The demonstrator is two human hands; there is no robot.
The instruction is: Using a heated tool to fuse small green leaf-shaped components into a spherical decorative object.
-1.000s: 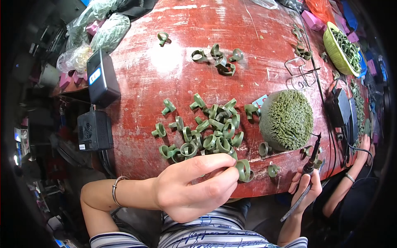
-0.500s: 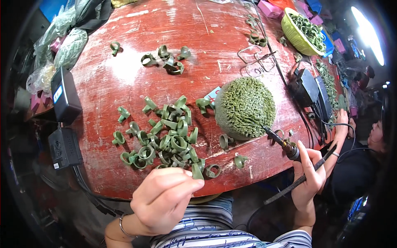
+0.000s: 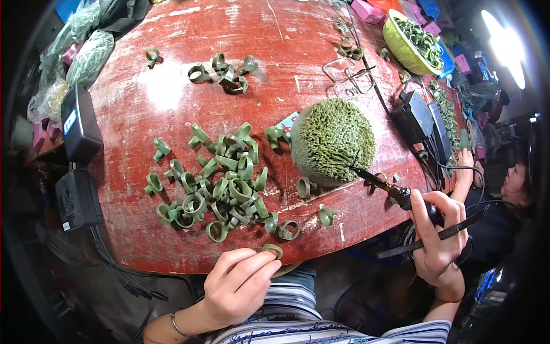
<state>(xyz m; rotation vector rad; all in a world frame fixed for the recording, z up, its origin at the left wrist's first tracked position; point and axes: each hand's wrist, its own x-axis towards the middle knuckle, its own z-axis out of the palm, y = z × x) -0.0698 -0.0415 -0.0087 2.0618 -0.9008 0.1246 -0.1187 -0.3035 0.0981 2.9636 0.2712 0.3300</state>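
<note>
Presently I see the left hand pinching a green ring at the table's near edge, the right hand gripping a pen-like tool, tip at the green mound; likely tip work, next needing steadiness.

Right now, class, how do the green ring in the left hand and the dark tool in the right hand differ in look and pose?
Shape: the green ring is a short loop, while the dark tool is long and slim.
Grip: the left hand pinches the ring; the right hand holds the tool aslant.
Place: the ring is by the near edge of the table; the tool's tip points at the bristly green block.
Both are hand-held.
</note>
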